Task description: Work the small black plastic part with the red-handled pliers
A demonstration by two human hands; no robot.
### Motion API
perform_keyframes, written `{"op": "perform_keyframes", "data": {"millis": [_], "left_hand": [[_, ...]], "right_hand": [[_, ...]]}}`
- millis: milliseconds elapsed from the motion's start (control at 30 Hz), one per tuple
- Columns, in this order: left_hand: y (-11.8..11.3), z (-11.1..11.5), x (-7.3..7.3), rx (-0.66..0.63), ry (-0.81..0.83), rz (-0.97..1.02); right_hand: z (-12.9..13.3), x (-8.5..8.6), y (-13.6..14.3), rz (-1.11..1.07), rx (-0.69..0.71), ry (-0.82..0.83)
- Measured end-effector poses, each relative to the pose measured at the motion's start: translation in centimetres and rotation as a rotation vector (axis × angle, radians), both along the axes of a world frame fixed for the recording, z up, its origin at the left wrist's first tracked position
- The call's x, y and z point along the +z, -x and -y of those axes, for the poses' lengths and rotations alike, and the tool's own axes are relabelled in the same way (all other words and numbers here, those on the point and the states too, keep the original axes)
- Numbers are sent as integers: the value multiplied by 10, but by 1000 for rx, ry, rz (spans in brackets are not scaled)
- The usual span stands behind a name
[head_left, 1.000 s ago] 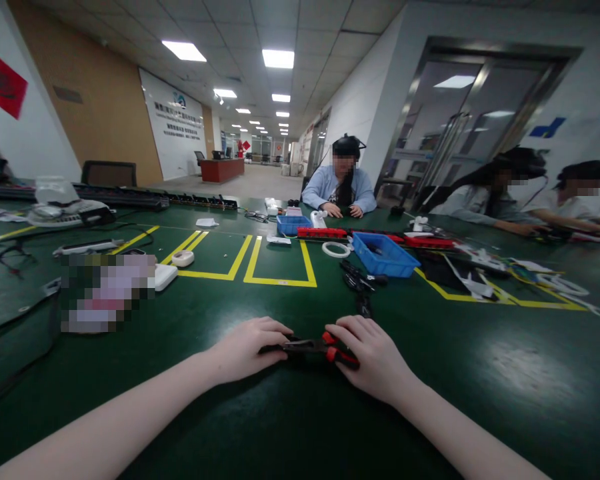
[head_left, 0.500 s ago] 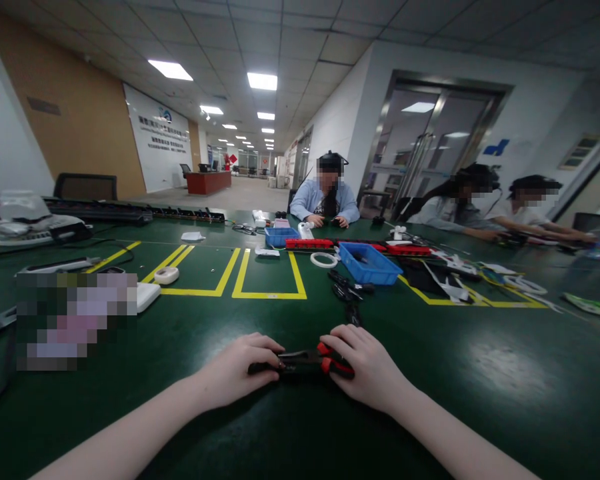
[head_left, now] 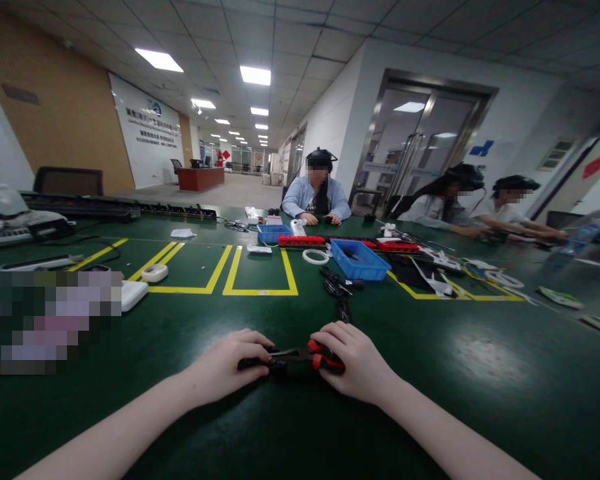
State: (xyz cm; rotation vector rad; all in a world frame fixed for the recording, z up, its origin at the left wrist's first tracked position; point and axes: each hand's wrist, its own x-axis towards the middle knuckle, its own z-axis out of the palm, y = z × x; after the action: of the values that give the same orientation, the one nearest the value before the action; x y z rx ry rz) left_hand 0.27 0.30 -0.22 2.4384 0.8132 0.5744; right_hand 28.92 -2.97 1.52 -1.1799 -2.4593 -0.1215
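Note:
Over the green table, my right hand (head_left: 357, 363) is closed round the red-and-black handles of a pair of pliers (head_left: 297, 355). Their dark metal jaws point left, toward my left hand (head_left: 230, 363). Between the thumb and fingers of that hand is a small black piece (head_left: 279, 367), partly covered by the fingers; its kind cannot be made out. The jaw tips reach this piece, but whether they grip it is unclear. Just beyond my right hand lies a bundle of black cables (head_left: 336, 285).
Blue bins (head_left: 359, 260) and red strips (head_left: 301, 241) stand farther back, near a white ring (head_left: 315, 257). Yellow tape (head_left: 260, 292) marks the table. A white box (head_left: 133, 295) lies at left. A person (head_left: 316, 193) sits opposite; two others work at right.
The whole view has shifted slightly, so the table and hands appear farther left. Slightly more of the black piece shows below the plier jaws. Both hands keep their hold.

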Motion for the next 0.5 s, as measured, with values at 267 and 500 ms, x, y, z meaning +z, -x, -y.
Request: {"op": "perform_keyframes", "data": {"millis": [267, 500], "left_hand": [[1, 0, -2, -14, -4, -3], [2, -1, -2, -13, -3, -7]], "right_hand": [[-2, -2, 3, 48, -2, 30], [0, 1, 4, 80, -20, 46]]}}
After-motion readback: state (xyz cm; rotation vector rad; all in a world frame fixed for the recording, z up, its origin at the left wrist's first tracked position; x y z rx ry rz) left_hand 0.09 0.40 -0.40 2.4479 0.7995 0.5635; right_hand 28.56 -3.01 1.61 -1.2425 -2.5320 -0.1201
